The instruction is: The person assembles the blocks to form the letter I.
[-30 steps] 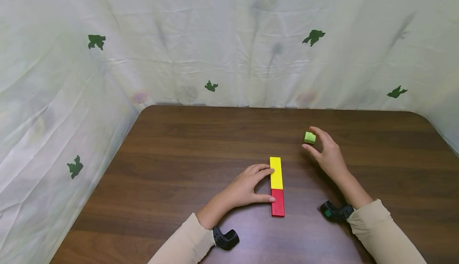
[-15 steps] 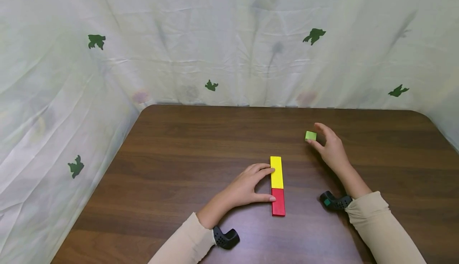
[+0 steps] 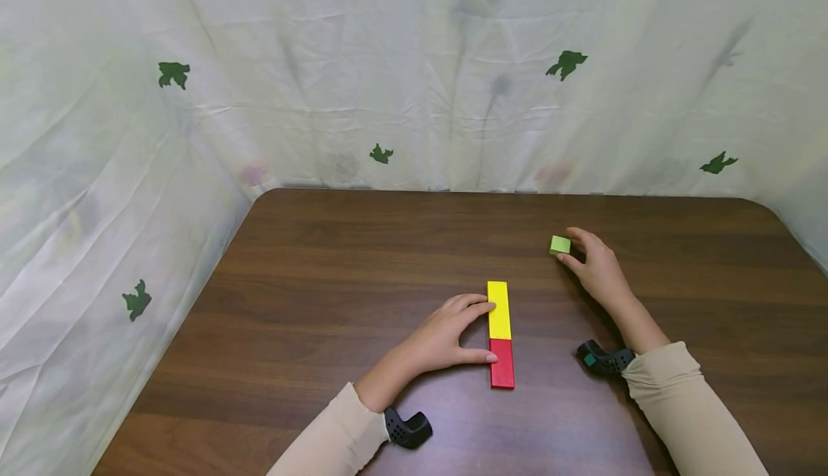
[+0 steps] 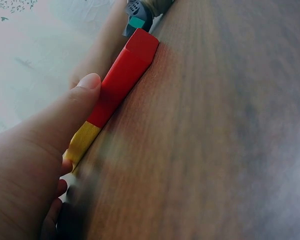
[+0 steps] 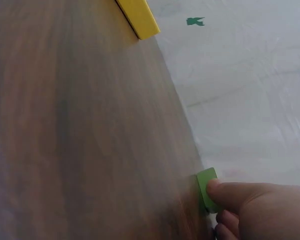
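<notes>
A yellow block [image 3: 499,323] and a red block [image 3: 502,375] lie end to end in a line on the table. My left hand [image 3: 440,338] touches them from the left, fingertips at the yellow one and thumb at the red one. In the left wrist view, the thumb lies along the side of the red block [image 4: 122,80]. Farther back on the right, my right hand [image 3: 600,271] pinches a small green block [image 3: 559,244] by its near and far sides. The right wrist view shows the thumb against the green block [image 5: 206,181]; the fingers are partly hidden below it.
A brown wooden table [image 3: 323,282] spreads under both hands. Behind it and on the left hangs a pale curtain [image 3: 427,88] with green leaf-like shapes. Black wrist devices sit at the cuffs of both beige sleeves [image 3: 688,397].
My right hand has shifted slightly, and its thumb and forefinger have closed in from around the green block onto it. The left hand and the yellow and red blocks have stayed put.
</notes>
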The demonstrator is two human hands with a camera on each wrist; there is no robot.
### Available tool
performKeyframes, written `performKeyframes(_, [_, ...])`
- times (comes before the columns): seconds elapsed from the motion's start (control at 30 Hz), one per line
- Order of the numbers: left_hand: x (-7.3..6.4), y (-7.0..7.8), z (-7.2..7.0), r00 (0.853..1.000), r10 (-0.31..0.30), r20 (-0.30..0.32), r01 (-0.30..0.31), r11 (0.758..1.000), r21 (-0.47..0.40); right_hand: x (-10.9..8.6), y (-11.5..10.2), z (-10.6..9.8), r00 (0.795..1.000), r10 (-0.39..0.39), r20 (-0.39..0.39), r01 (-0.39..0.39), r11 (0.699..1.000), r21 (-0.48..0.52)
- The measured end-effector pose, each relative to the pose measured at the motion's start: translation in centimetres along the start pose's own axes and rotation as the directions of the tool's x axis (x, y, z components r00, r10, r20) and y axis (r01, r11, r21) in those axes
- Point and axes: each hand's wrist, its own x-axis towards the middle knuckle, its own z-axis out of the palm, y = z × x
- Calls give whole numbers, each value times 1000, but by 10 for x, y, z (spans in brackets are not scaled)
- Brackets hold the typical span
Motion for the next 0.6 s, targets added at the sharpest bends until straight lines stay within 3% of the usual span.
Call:
performKeyframes(0.33, [-1, 0, 1, 1000, -8, 7, 8, 1000, -6, 1, 0, -1, 999, -41, -14, 40, 997, -60])
performKeyframes(0.6, [-1, -1, 1, 1000, -2, 2, 2, 1000, -5, 0, -3, -1, 1000, -8, -14, 7, 1000, -29])
